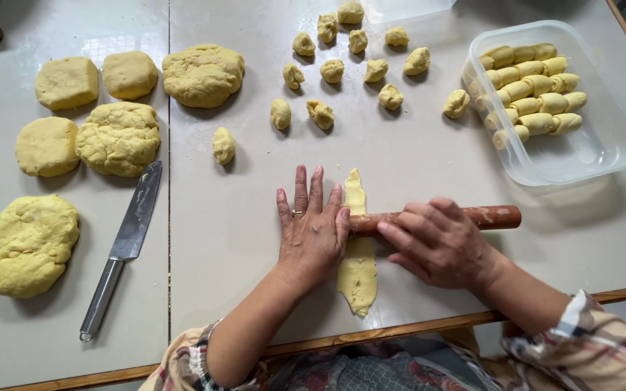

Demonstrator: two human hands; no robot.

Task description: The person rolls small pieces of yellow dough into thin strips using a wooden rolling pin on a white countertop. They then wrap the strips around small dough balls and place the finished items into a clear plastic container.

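Both hands press flat on a wooden rolling pin [429, 218] that lies crosswise on the desk [240, 217], its long axis running left to right, its free end pointing right past the right hand [440, 242]. The left hand [311, 228] rests with fingers [301, 190] spread and straight, palm down on the pin's left end; the right hand lies open over the middle, fingers extended, not curled around it. Under the pin, between the two hands, a thin strip of yellow dough [357, 264] stretches lengthwise away from the person, its narrow tip poking out just beyond the left fingers. Farther beyond the fingers sit small dough pieces [332, 70]; to the right, a clear plastic container [603, 145] of rolled pastries. A knife [128, 239] lies well left of the left hand.
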